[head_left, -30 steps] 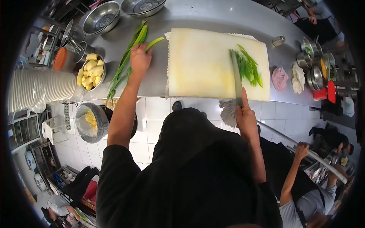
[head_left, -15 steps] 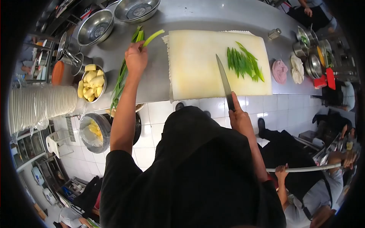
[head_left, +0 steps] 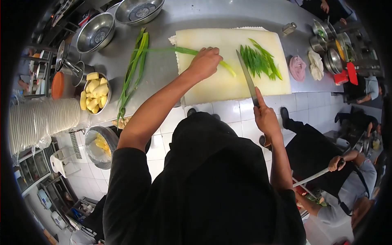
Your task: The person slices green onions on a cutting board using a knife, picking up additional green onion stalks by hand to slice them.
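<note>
My left hand (head_left: 205,62) grips a long green onion stalk (head_left: 179,50) and holds it across the pale cutting board (head_left: 220,87), the stalk's leafy end trailing off the board's left edge. My right hand (head_left: 266,118) is closed on the handle of a large knife (head_left: 246,77), whose blade lies over the board just right of the stalk. A pile of sliced green onion pieces (head_left: 259,61) rests on the board's right part. More whole green onions (head_left: 132,73) lie on the steel counter to the left.
A bowl of peeled yellow pieces (head_left: 94,91) and two steel bowls (head_left: 96,32) stand left and back. Stacked white plates (head_left: 41,120) sit far left. Cloths (head_left: 298,67) and small pots (head_left: 330,60) are at the right. A person (head_left: 345,185) with a rod stands lower right.
My left hand lifted one stalk from the bunch on the counter and carried it right onto the board. The knife swung back toward the board's middle beside the stalk.
</note>
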Available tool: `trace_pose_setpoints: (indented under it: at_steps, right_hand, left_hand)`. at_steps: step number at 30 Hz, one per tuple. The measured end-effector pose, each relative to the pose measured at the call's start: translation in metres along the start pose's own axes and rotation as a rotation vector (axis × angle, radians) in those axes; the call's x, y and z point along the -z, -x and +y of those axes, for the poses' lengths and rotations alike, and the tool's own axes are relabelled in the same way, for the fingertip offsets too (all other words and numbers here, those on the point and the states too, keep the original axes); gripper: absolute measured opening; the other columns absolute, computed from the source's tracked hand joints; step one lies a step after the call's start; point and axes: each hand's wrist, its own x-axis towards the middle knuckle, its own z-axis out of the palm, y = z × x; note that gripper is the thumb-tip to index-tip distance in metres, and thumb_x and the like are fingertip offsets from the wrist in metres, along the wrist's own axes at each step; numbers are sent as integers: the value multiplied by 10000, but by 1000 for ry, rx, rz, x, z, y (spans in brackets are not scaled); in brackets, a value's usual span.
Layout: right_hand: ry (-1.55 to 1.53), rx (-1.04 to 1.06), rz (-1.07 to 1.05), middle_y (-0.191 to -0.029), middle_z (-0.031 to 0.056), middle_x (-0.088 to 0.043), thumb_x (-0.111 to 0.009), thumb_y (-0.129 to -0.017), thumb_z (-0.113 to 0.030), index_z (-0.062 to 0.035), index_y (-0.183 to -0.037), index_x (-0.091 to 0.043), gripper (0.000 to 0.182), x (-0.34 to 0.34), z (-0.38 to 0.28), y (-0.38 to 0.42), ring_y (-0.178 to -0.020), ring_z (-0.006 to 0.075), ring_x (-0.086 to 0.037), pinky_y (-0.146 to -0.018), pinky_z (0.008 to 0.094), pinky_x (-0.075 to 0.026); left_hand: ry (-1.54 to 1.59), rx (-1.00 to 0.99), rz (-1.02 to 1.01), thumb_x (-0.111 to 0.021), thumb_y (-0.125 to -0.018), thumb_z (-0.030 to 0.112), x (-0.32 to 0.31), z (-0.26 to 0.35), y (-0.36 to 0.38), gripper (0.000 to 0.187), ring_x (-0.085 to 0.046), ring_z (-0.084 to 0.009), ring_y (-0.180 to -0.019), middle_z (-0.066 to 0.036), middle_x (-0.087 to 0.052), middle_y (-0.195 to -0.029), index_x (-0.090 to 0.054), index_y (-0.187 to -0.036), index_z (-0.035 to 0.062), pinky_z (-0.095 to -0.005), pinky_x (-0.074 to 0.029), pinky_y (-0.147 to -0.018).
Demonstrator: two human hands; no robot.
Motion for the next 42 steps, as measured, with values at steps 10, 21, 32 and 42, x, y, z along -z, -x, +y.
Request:
trace_pose_setpoints:
  at_steps: [10,21,32,42]
  right_hand:
    - [31,175,-53,-693,277,-629,-516,-933,-80,-224,-1560,-196,719,6,10,17,-667,483,-610,-675,570,-476]
    - [4,117,-133,-768,306,-627,-522,-958,-93,-279,-1559,-202,705,30,12,32,-751,507,-591,-737,581,-428]
    - [18,329,-50,-647,263,-610,-526,-925,-60,-208,-1553,-210,719,15,25,18,-643,477,-597,-667,591,-447]
    - [78,197,-137,-656,262,-617,-508,-934,-83,-184,-1552,-205,696,21,8,24,-654,477,-608,-672,573,-475]
  left_hand:
    - [-21,85,511,-660,-773,53,-38,38,21,180,-549,-285,-1020,-126,-613,-1028,-730,-939,37,-409,-450,-909]
    - [97,138,561,-693,-785,30,-51,44,11,88,-596,-321,-963,-130,-637,-1010,-713,-869,16,-406,-504,-857]
    - [127,142,598,-692,-772,-10,-52,44,12,76,-592,-297,-926,-110,-632,-946,-713,-843,7,-387,-515,-842]
    - [134,115,624,-683,-767,-23,-53,45,11,86,-594,-289,-926,-107,-630,-932,-710,-846,0,-378,-519,-834]
